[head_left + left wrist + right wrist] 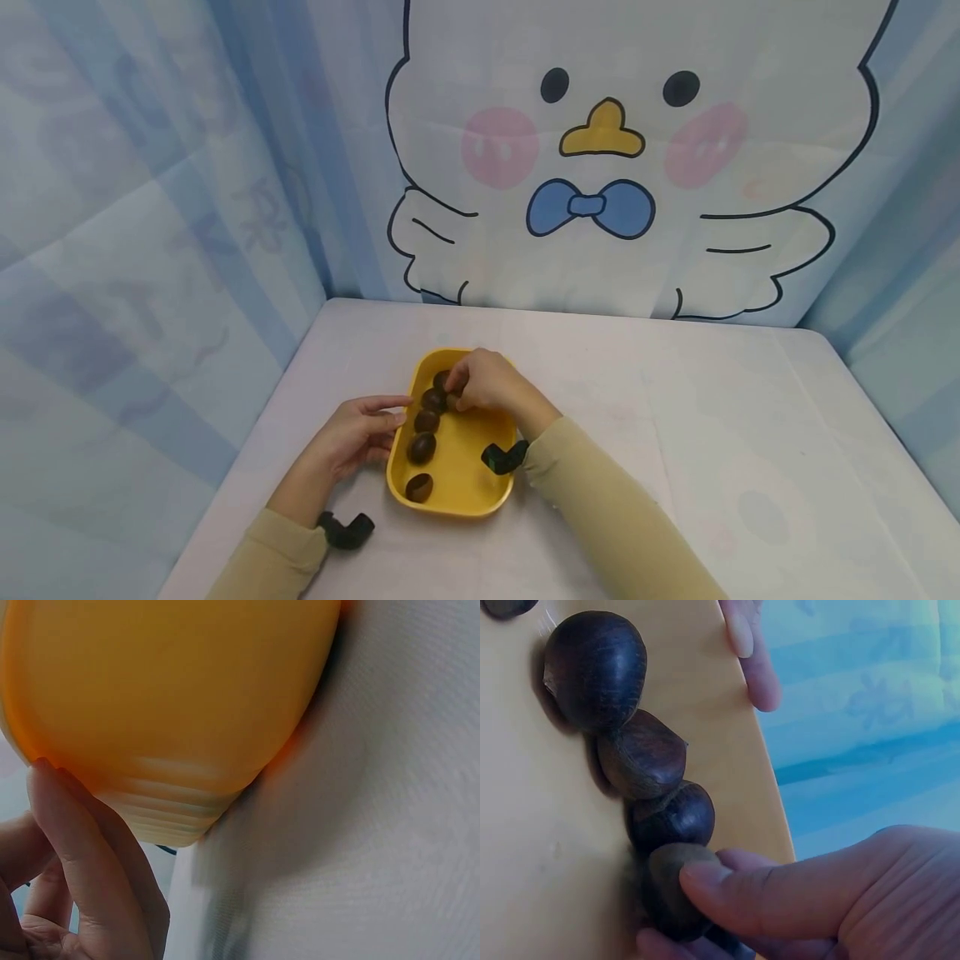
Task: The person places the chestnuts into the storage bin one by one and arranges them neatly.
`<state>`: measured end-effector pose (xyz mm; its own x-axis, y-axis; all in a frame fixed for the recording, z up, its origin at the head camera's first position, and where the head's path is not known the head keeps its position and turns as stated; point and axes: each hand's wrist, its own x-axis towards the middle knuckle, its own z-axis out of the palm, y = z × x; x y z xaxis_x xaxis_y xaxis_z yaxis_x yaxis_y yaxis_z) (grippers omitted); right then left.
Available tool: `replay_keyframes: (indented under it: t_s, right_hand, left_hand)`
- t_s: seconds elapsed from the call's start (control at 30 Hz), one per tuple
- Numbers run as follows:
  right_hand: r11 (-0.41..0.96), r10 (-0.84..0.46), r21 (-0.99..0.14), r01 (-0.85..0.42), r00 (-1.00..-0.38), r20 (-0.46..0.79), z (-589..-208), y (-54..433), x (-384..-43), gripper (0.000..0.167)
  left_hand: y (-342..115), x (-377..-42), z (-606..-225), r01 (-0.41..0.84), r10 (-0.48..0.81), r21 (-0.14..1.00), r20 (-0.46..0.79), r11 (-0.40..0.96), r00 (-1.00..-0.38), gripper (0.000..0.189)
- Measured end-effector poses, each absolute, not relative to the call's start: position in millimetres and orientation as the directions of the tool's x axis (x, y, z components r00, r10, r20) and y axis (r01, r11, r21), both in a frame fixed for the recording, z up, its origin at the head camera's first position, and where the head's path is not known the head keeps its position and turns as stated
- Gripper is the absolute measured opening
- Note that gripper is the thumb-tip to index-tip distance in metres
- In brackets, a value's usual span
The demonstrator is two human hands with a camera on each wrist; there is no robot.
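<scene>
A yellow tray (468,467) with raised sides holds several dark brown chestnuts. They form a line along its left side, and a separate chestnut (419,487) lies in the near left corner. Over the tray's far part, my right hand (487,387) pinches a chestnut (666,889) between thumb and fingers, close against the line's far end. My left hand (356,435) is at the tray's left side, its fairly straight fingers touching the rim. In the left wrist view, the fingertips (49,784) meet the tray's outer wall.
The tray stands on a table with a pale cloth (675,450). Behind it hangs a curtain (600,267) with a cartoon bird, and a blue-white curtain (135,292) runs along the left. A black strap (347,532) shows at the left wrist and another (504,458) at the right.
</scene>
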<state>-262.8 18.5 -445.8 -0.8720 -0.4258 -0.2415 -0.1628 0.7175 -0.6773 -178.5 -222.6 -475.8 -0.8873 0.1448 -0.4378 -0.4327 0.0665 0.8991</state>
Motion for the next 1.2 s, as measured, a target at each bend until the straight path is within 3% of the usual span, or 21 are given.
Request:
replay_keyframes:
  t_s: [0.33, 0.7, 1.07, 1.2]
  right_hand:
    - [0.741, -0.449, -0.638, -0.209, -0.862, -0.238, -440.4, 17.0, -257.3, 0.024]
    - [0.67, -0.44, -0.728, -0.147, -0.868, -0.229, -438.3, 26.5, -256.7, 0.038]
    - [0.514, -0.486, -0.853, -0.089, -0.85, -0.204, -430.4, 47.2, -256.3, 0.036]
    - [0.426, -0.491, -0.905, -0.016, -0.844, -0.216, -427.4, 55.7, -254.5, 0.033]
  left_hand:
    - [-223.3, -178.7, -476.1, -0.433, 0.143, 0.899, -0.438, 0.067, -0.888, 0.05]
    - [-221.7, -177.9, -475.0, -0.435, 0.136, 0.898, -0.44, 0.068, -0.887, 0.049]
    - [-221.2, -177.1, -473.0, -0.437, 0.139, 0.897, -0.443, 0.075, -0.886, 0.05]
    - [-220.3, -176.7, -473.0, -0.433, 0.135, 0.898, -0.441, 0.082, -0.887, 0.05]
